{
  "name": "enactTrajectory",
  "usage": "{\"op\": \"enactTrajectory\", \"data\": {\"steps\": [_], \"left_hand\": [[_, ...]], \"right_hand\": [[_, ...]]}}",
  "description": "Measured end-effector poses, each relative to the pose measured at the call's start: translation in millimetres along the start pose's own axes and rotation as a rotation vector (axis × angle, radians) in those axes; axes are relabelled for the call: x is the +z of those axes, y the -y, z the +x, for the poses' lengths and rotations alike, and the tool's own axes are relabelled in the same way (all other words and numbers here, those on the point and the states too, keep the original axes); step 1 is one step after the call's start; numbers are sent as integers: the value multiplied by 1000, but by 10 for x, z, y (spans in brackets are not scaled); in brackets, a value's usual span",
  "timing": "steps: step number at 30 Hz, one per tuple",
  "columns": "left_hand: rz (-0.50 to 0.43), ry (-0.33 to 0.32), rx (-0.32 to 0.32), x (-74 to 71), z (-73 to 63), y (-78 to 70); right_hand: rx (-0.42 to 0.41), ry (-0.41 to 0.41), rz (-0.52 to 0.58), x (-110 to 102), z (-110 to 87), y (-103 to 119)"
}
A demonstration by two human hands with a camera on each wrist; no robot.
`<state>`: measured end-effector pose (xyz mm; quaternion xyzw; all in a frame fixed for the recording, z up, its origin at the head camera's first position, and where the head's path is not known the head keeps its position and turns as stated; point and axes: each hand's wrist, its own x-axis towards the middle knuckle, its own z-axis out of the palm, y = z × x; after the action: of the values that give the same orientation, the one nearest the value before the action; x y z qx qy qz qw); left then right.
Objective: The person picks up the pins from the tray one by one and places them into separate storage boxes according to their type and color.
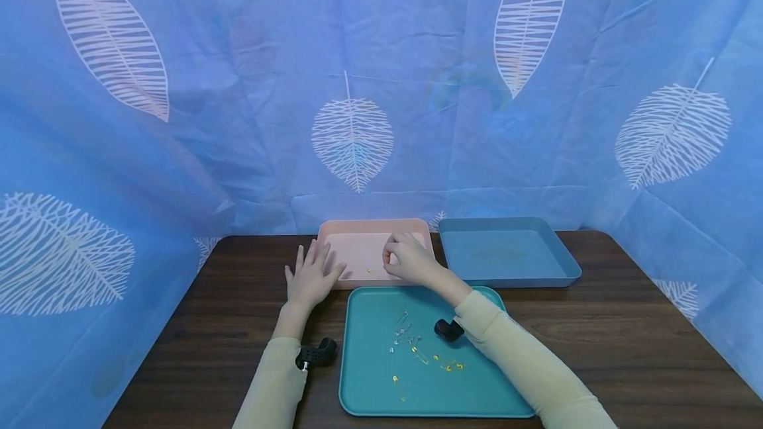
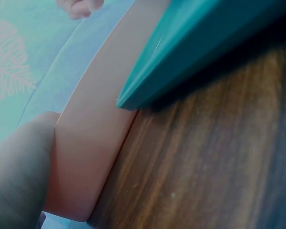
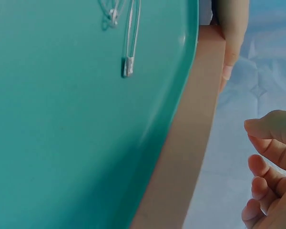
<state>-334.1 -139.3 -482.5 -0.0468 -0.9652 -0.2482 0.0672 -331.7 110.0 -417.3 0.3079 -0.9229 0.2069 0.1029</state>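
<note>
My left hand (image 1: 310,281) rests with spread, straight fingers at the left end of the pink tray (image 1: 348,243); in the left wrist view its thumb (image 2: 26,162) lies against the tray's wall. Over the right part of that tray is my right hand (image 1: 410,260), fingers curled, thumb and index tips close together. No object shows between those fingertips (image 3: 251,125) in the right wrist view. A small yellow piece (image 1: 369,270) lies in the pink tray. On the teal tray (image 1: 369,323) lie several silver safety pins (image 3: 128,66) and several gold-coloured safety pins (image 1: 420,355).
A blue-grey tray (image 1: 507,250) stands right of the pink one, both at the back of the dark wooden table (image 1: 596,330). The teal tray's far edge meets the pink tray's front. Behind hangs a blue cloth (image 1: 417,138) with white leaf prints.
</note>
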Motion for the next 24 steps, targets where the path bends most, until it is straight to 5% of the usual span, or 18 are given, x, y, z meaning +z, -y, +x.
{"op": "enactTrajectory", "data": {"steps": [24], "left_hand": [[1,-6,-9,12,3,-9]], "right_hand": [[3,2,111,-260,-619,-109]]}}
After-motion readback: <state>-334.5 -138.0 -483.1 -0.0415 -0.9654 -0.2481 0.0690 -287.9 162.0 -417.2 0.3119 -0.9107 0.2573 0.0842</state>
